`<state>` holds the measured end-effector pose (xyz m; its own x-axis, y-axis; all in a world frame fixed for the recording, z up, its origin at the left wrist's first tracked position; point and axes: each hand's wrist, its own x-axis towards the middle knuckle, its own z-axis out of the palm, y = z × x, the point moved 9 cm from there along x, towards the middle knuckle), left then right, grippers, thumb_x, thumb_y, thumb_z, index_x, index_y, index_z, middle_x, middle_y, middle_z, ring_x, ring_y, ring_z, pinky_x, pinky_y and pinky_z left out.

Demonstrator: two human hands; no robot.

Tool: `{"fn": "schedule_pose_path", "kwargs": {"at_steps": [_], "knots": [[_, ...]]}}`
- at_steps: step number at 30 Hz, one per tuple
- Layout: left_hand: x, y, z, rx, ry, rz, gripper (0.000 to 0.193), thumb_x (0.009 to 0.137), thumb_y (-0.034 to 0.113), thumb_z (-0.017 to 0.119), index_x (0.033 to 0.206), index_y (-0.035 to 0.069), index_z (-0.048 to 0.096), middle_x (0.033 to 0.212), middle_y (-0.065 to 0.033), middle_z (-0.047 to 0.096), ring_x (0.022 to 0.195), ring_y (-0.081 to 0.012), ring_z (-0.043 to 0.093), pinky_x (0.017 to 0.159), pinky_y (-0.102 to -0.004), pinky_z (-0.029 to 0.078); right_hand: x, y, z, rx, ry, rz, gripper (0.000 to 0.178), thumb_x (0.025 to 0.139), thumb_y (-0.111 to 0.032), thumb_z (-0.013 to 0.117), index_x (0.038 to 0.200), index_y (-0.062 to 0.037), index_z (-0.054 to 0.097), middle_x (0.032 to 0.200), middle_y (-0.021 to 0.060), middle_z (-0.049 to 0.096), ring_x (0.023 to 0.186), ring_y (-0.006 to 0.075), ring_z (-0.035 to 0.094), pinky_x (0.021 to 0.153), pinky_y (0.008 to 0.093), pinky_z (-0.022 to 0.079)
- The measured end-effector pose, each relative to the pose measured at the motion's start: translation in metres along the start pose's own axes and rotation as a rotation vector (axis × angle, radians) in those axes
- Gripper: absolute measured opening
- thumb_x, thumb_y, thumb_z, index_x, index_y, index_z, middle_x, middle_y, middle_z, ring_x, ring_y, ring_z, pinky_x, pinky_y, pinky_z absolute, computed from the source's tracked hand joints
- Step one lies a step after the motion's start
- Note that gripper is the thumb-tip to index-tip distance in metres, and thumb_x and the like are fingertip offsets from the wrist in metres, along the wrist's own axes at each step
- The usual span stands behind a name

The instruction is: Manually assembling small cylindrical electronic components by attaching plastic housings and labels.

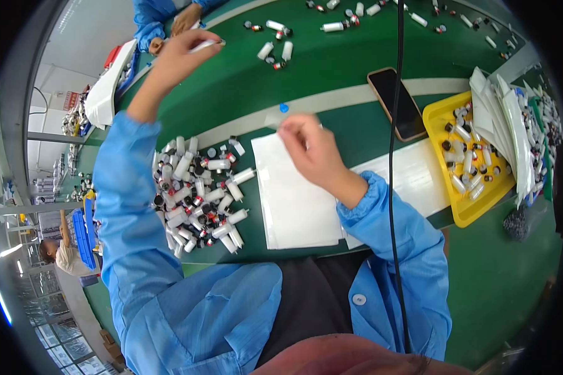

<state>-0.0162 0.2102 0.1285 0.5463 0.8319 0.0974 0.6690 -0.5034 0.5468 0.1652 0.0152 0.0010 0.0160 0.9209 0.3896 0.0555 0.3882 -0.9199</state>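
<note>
My left hand [182, 57] is raised over the far left of the green table, its fingers closed on a small white piece [204, 45] that is mostly hidden. Over the top edge of a stack of white sheets [297, 200], my right hand [313, 153] is curled, thumb and fingers pinched together and slightly blurred. Whatever it may hold I cannot make out. A small blue piece [284, 107] lies just beyond it. Left of the sheets spreads a pile of small white bottles [200, 194] with black and red parts.
A yellow tray [460, 212] with similar bottles stands at right, white folded sheets [491, 115] on its far side. A phone [397, 103] lies nearby; a black cable [392, 187] hangs across the view. More bottles [281, 50] lie farther off. A co-worker's hands [182, 20] are at upper left.
</note>
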Motion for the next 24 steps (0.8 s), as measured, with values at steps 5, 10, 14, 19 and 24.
{"fn": "schedule_pose_path", "kwargs": {"at_steps": [5,10,14,19,24], "knots": [[-0.116,0.069,0.035,-0.431,-0.018,-0.17,0.032,0.084,0.01,0.081,0.111,0.0,0.069,0.099,-0.0019,0.068,0.089,-0.0074,0.063,0.08,-0.0219,0.05,0.001,-0.046,-0.013,-0.015,0.154,-0.353,0.072,0.082,-0.013,0.084,0.141,-0.0039,0.043,0.115,0.0123,0.064,0.09,0.0203,0.067,0.08,0.0314,0.052],[-0.148,0.07,0.081,-0.72,0.084,-0.215,0.021,0.089,0.004,0.076,0.106,0.0,0.064,0.093,-0.002,0.066,0.088,-0.0093,0.063,0.082,-0.0254,0.05,-0.004,-0.019,0.02,0.272,-0.135,-0.081,0.077,0.085,-0.003,0.078,0.15,-0.0051,0.036,0.111,0.0111,0.065,0.091,0.0178,0.068,0.081,0.0294,0.053],[-0.129,0.062,0.126,-1.074,0.194,-0.077,0.017,0.093,0.01,0.074,0.105,0.001,0.066,0.096,-0.0009,0.066,0.087,-0.0079,0.062,0.076,-0.0214,0.05,-0.005,0.0,0.035,0.438,-0.175,0.044,0.071,0.088,0.003,0.072,0.149,-0.0047,0.036,0.11,0.0108,0.064,0.093,0.016,0.068,0.079,0.0291,0.054],[-0.127,0.056,0.142,-1.042,0.229,-0.229,0.046,0.102,0.028,0.063,0.138,0.002,0.052,0.119,-0.0071,0.062,0.105,-0.0118,0.059,0.086,-0.0278,0.048,0.004,-0.002,0.021,0.451,-0.096,0.019,0.07,0.091,0.005,0.068,0.151,-0.004,0.033,0.116,0.0117,0.062,0.105,0.0182,0.065,0.088,0.0325,0.055],[-0.124,0.079,0.171,-1.069,-0.168,-0.076,0.05,0.105,0.031,0.058,0.144,0.002,0.048,0.12,-0.0091,0.063,0.107,-0.0144,0.06,0.09,-0.0298,0.05,0.009,-0.048,0.003,-0.303,-0.042,-0.315,0.077,0.085,-0.006,0.075,0.152,-0.0029,0.036,0.098,0.0062,0.068,0.098,0.0203,0.062,0.087,0.0368,0.051]]}}
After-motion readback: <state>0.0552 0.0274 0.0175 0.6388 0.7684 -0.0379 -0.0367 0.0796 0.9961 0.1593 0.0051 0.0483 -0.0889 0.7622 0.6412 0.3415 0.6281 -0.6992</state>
